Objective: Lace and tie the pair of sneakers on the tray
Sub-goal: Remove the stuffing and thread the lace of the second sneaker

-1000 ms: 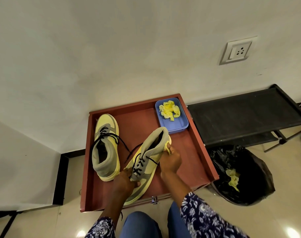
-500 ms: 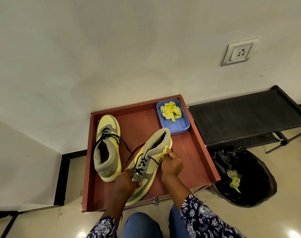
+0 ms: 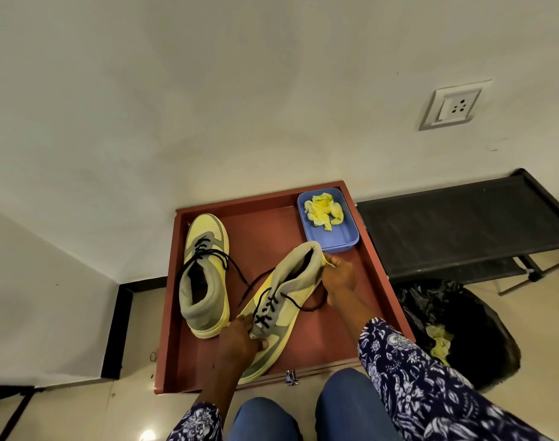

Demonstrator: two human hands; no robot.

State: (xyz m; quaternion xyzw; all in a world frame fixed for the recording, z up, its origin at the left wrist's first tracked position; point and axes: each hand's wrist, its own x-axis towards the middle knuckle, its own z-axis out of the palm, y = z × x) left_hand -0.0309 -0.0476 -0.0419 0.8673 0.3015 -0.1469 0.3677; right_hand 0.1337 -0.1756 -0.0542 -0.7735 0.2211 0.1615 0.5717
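We saw the tilted sneaker point(image 3: 281, 300) held over the red-brown tray point(image 3: 380, 281), its toe pointing toward the person and its grey collar raised toward the blue dish point(image 3: 342, 241). The left hand point(image 3: 240, 340) gripped its forefoot, fingers curled around the grey toe end of the tongue. The right hand point(image 3: 338, 275) pinched the yellow heel edge just beside the collar. Compared with half a second before, the right hand had moved a little farther from the person along the heel, toward the dish, and a loop of black lace point(image 3: 307, 305) now hung free below that hand, over the tray floor, where earlier it had lain closer against the shoe's side. The left hand's grip looked unchanged.

The other sneaker point(image 3: 205, 275) stayed flat on the left side of the tray, toe away from the person, its lace ends trailing loose toward the held shoe. Crumpled yellow paper point(image 3: 322, 211) lay in the dish at the tray's far right corner. To the right stood a black rack point(image 3: 463, 224) and a black bin bag point(image 3: 463, 332) holding more yellow paper.
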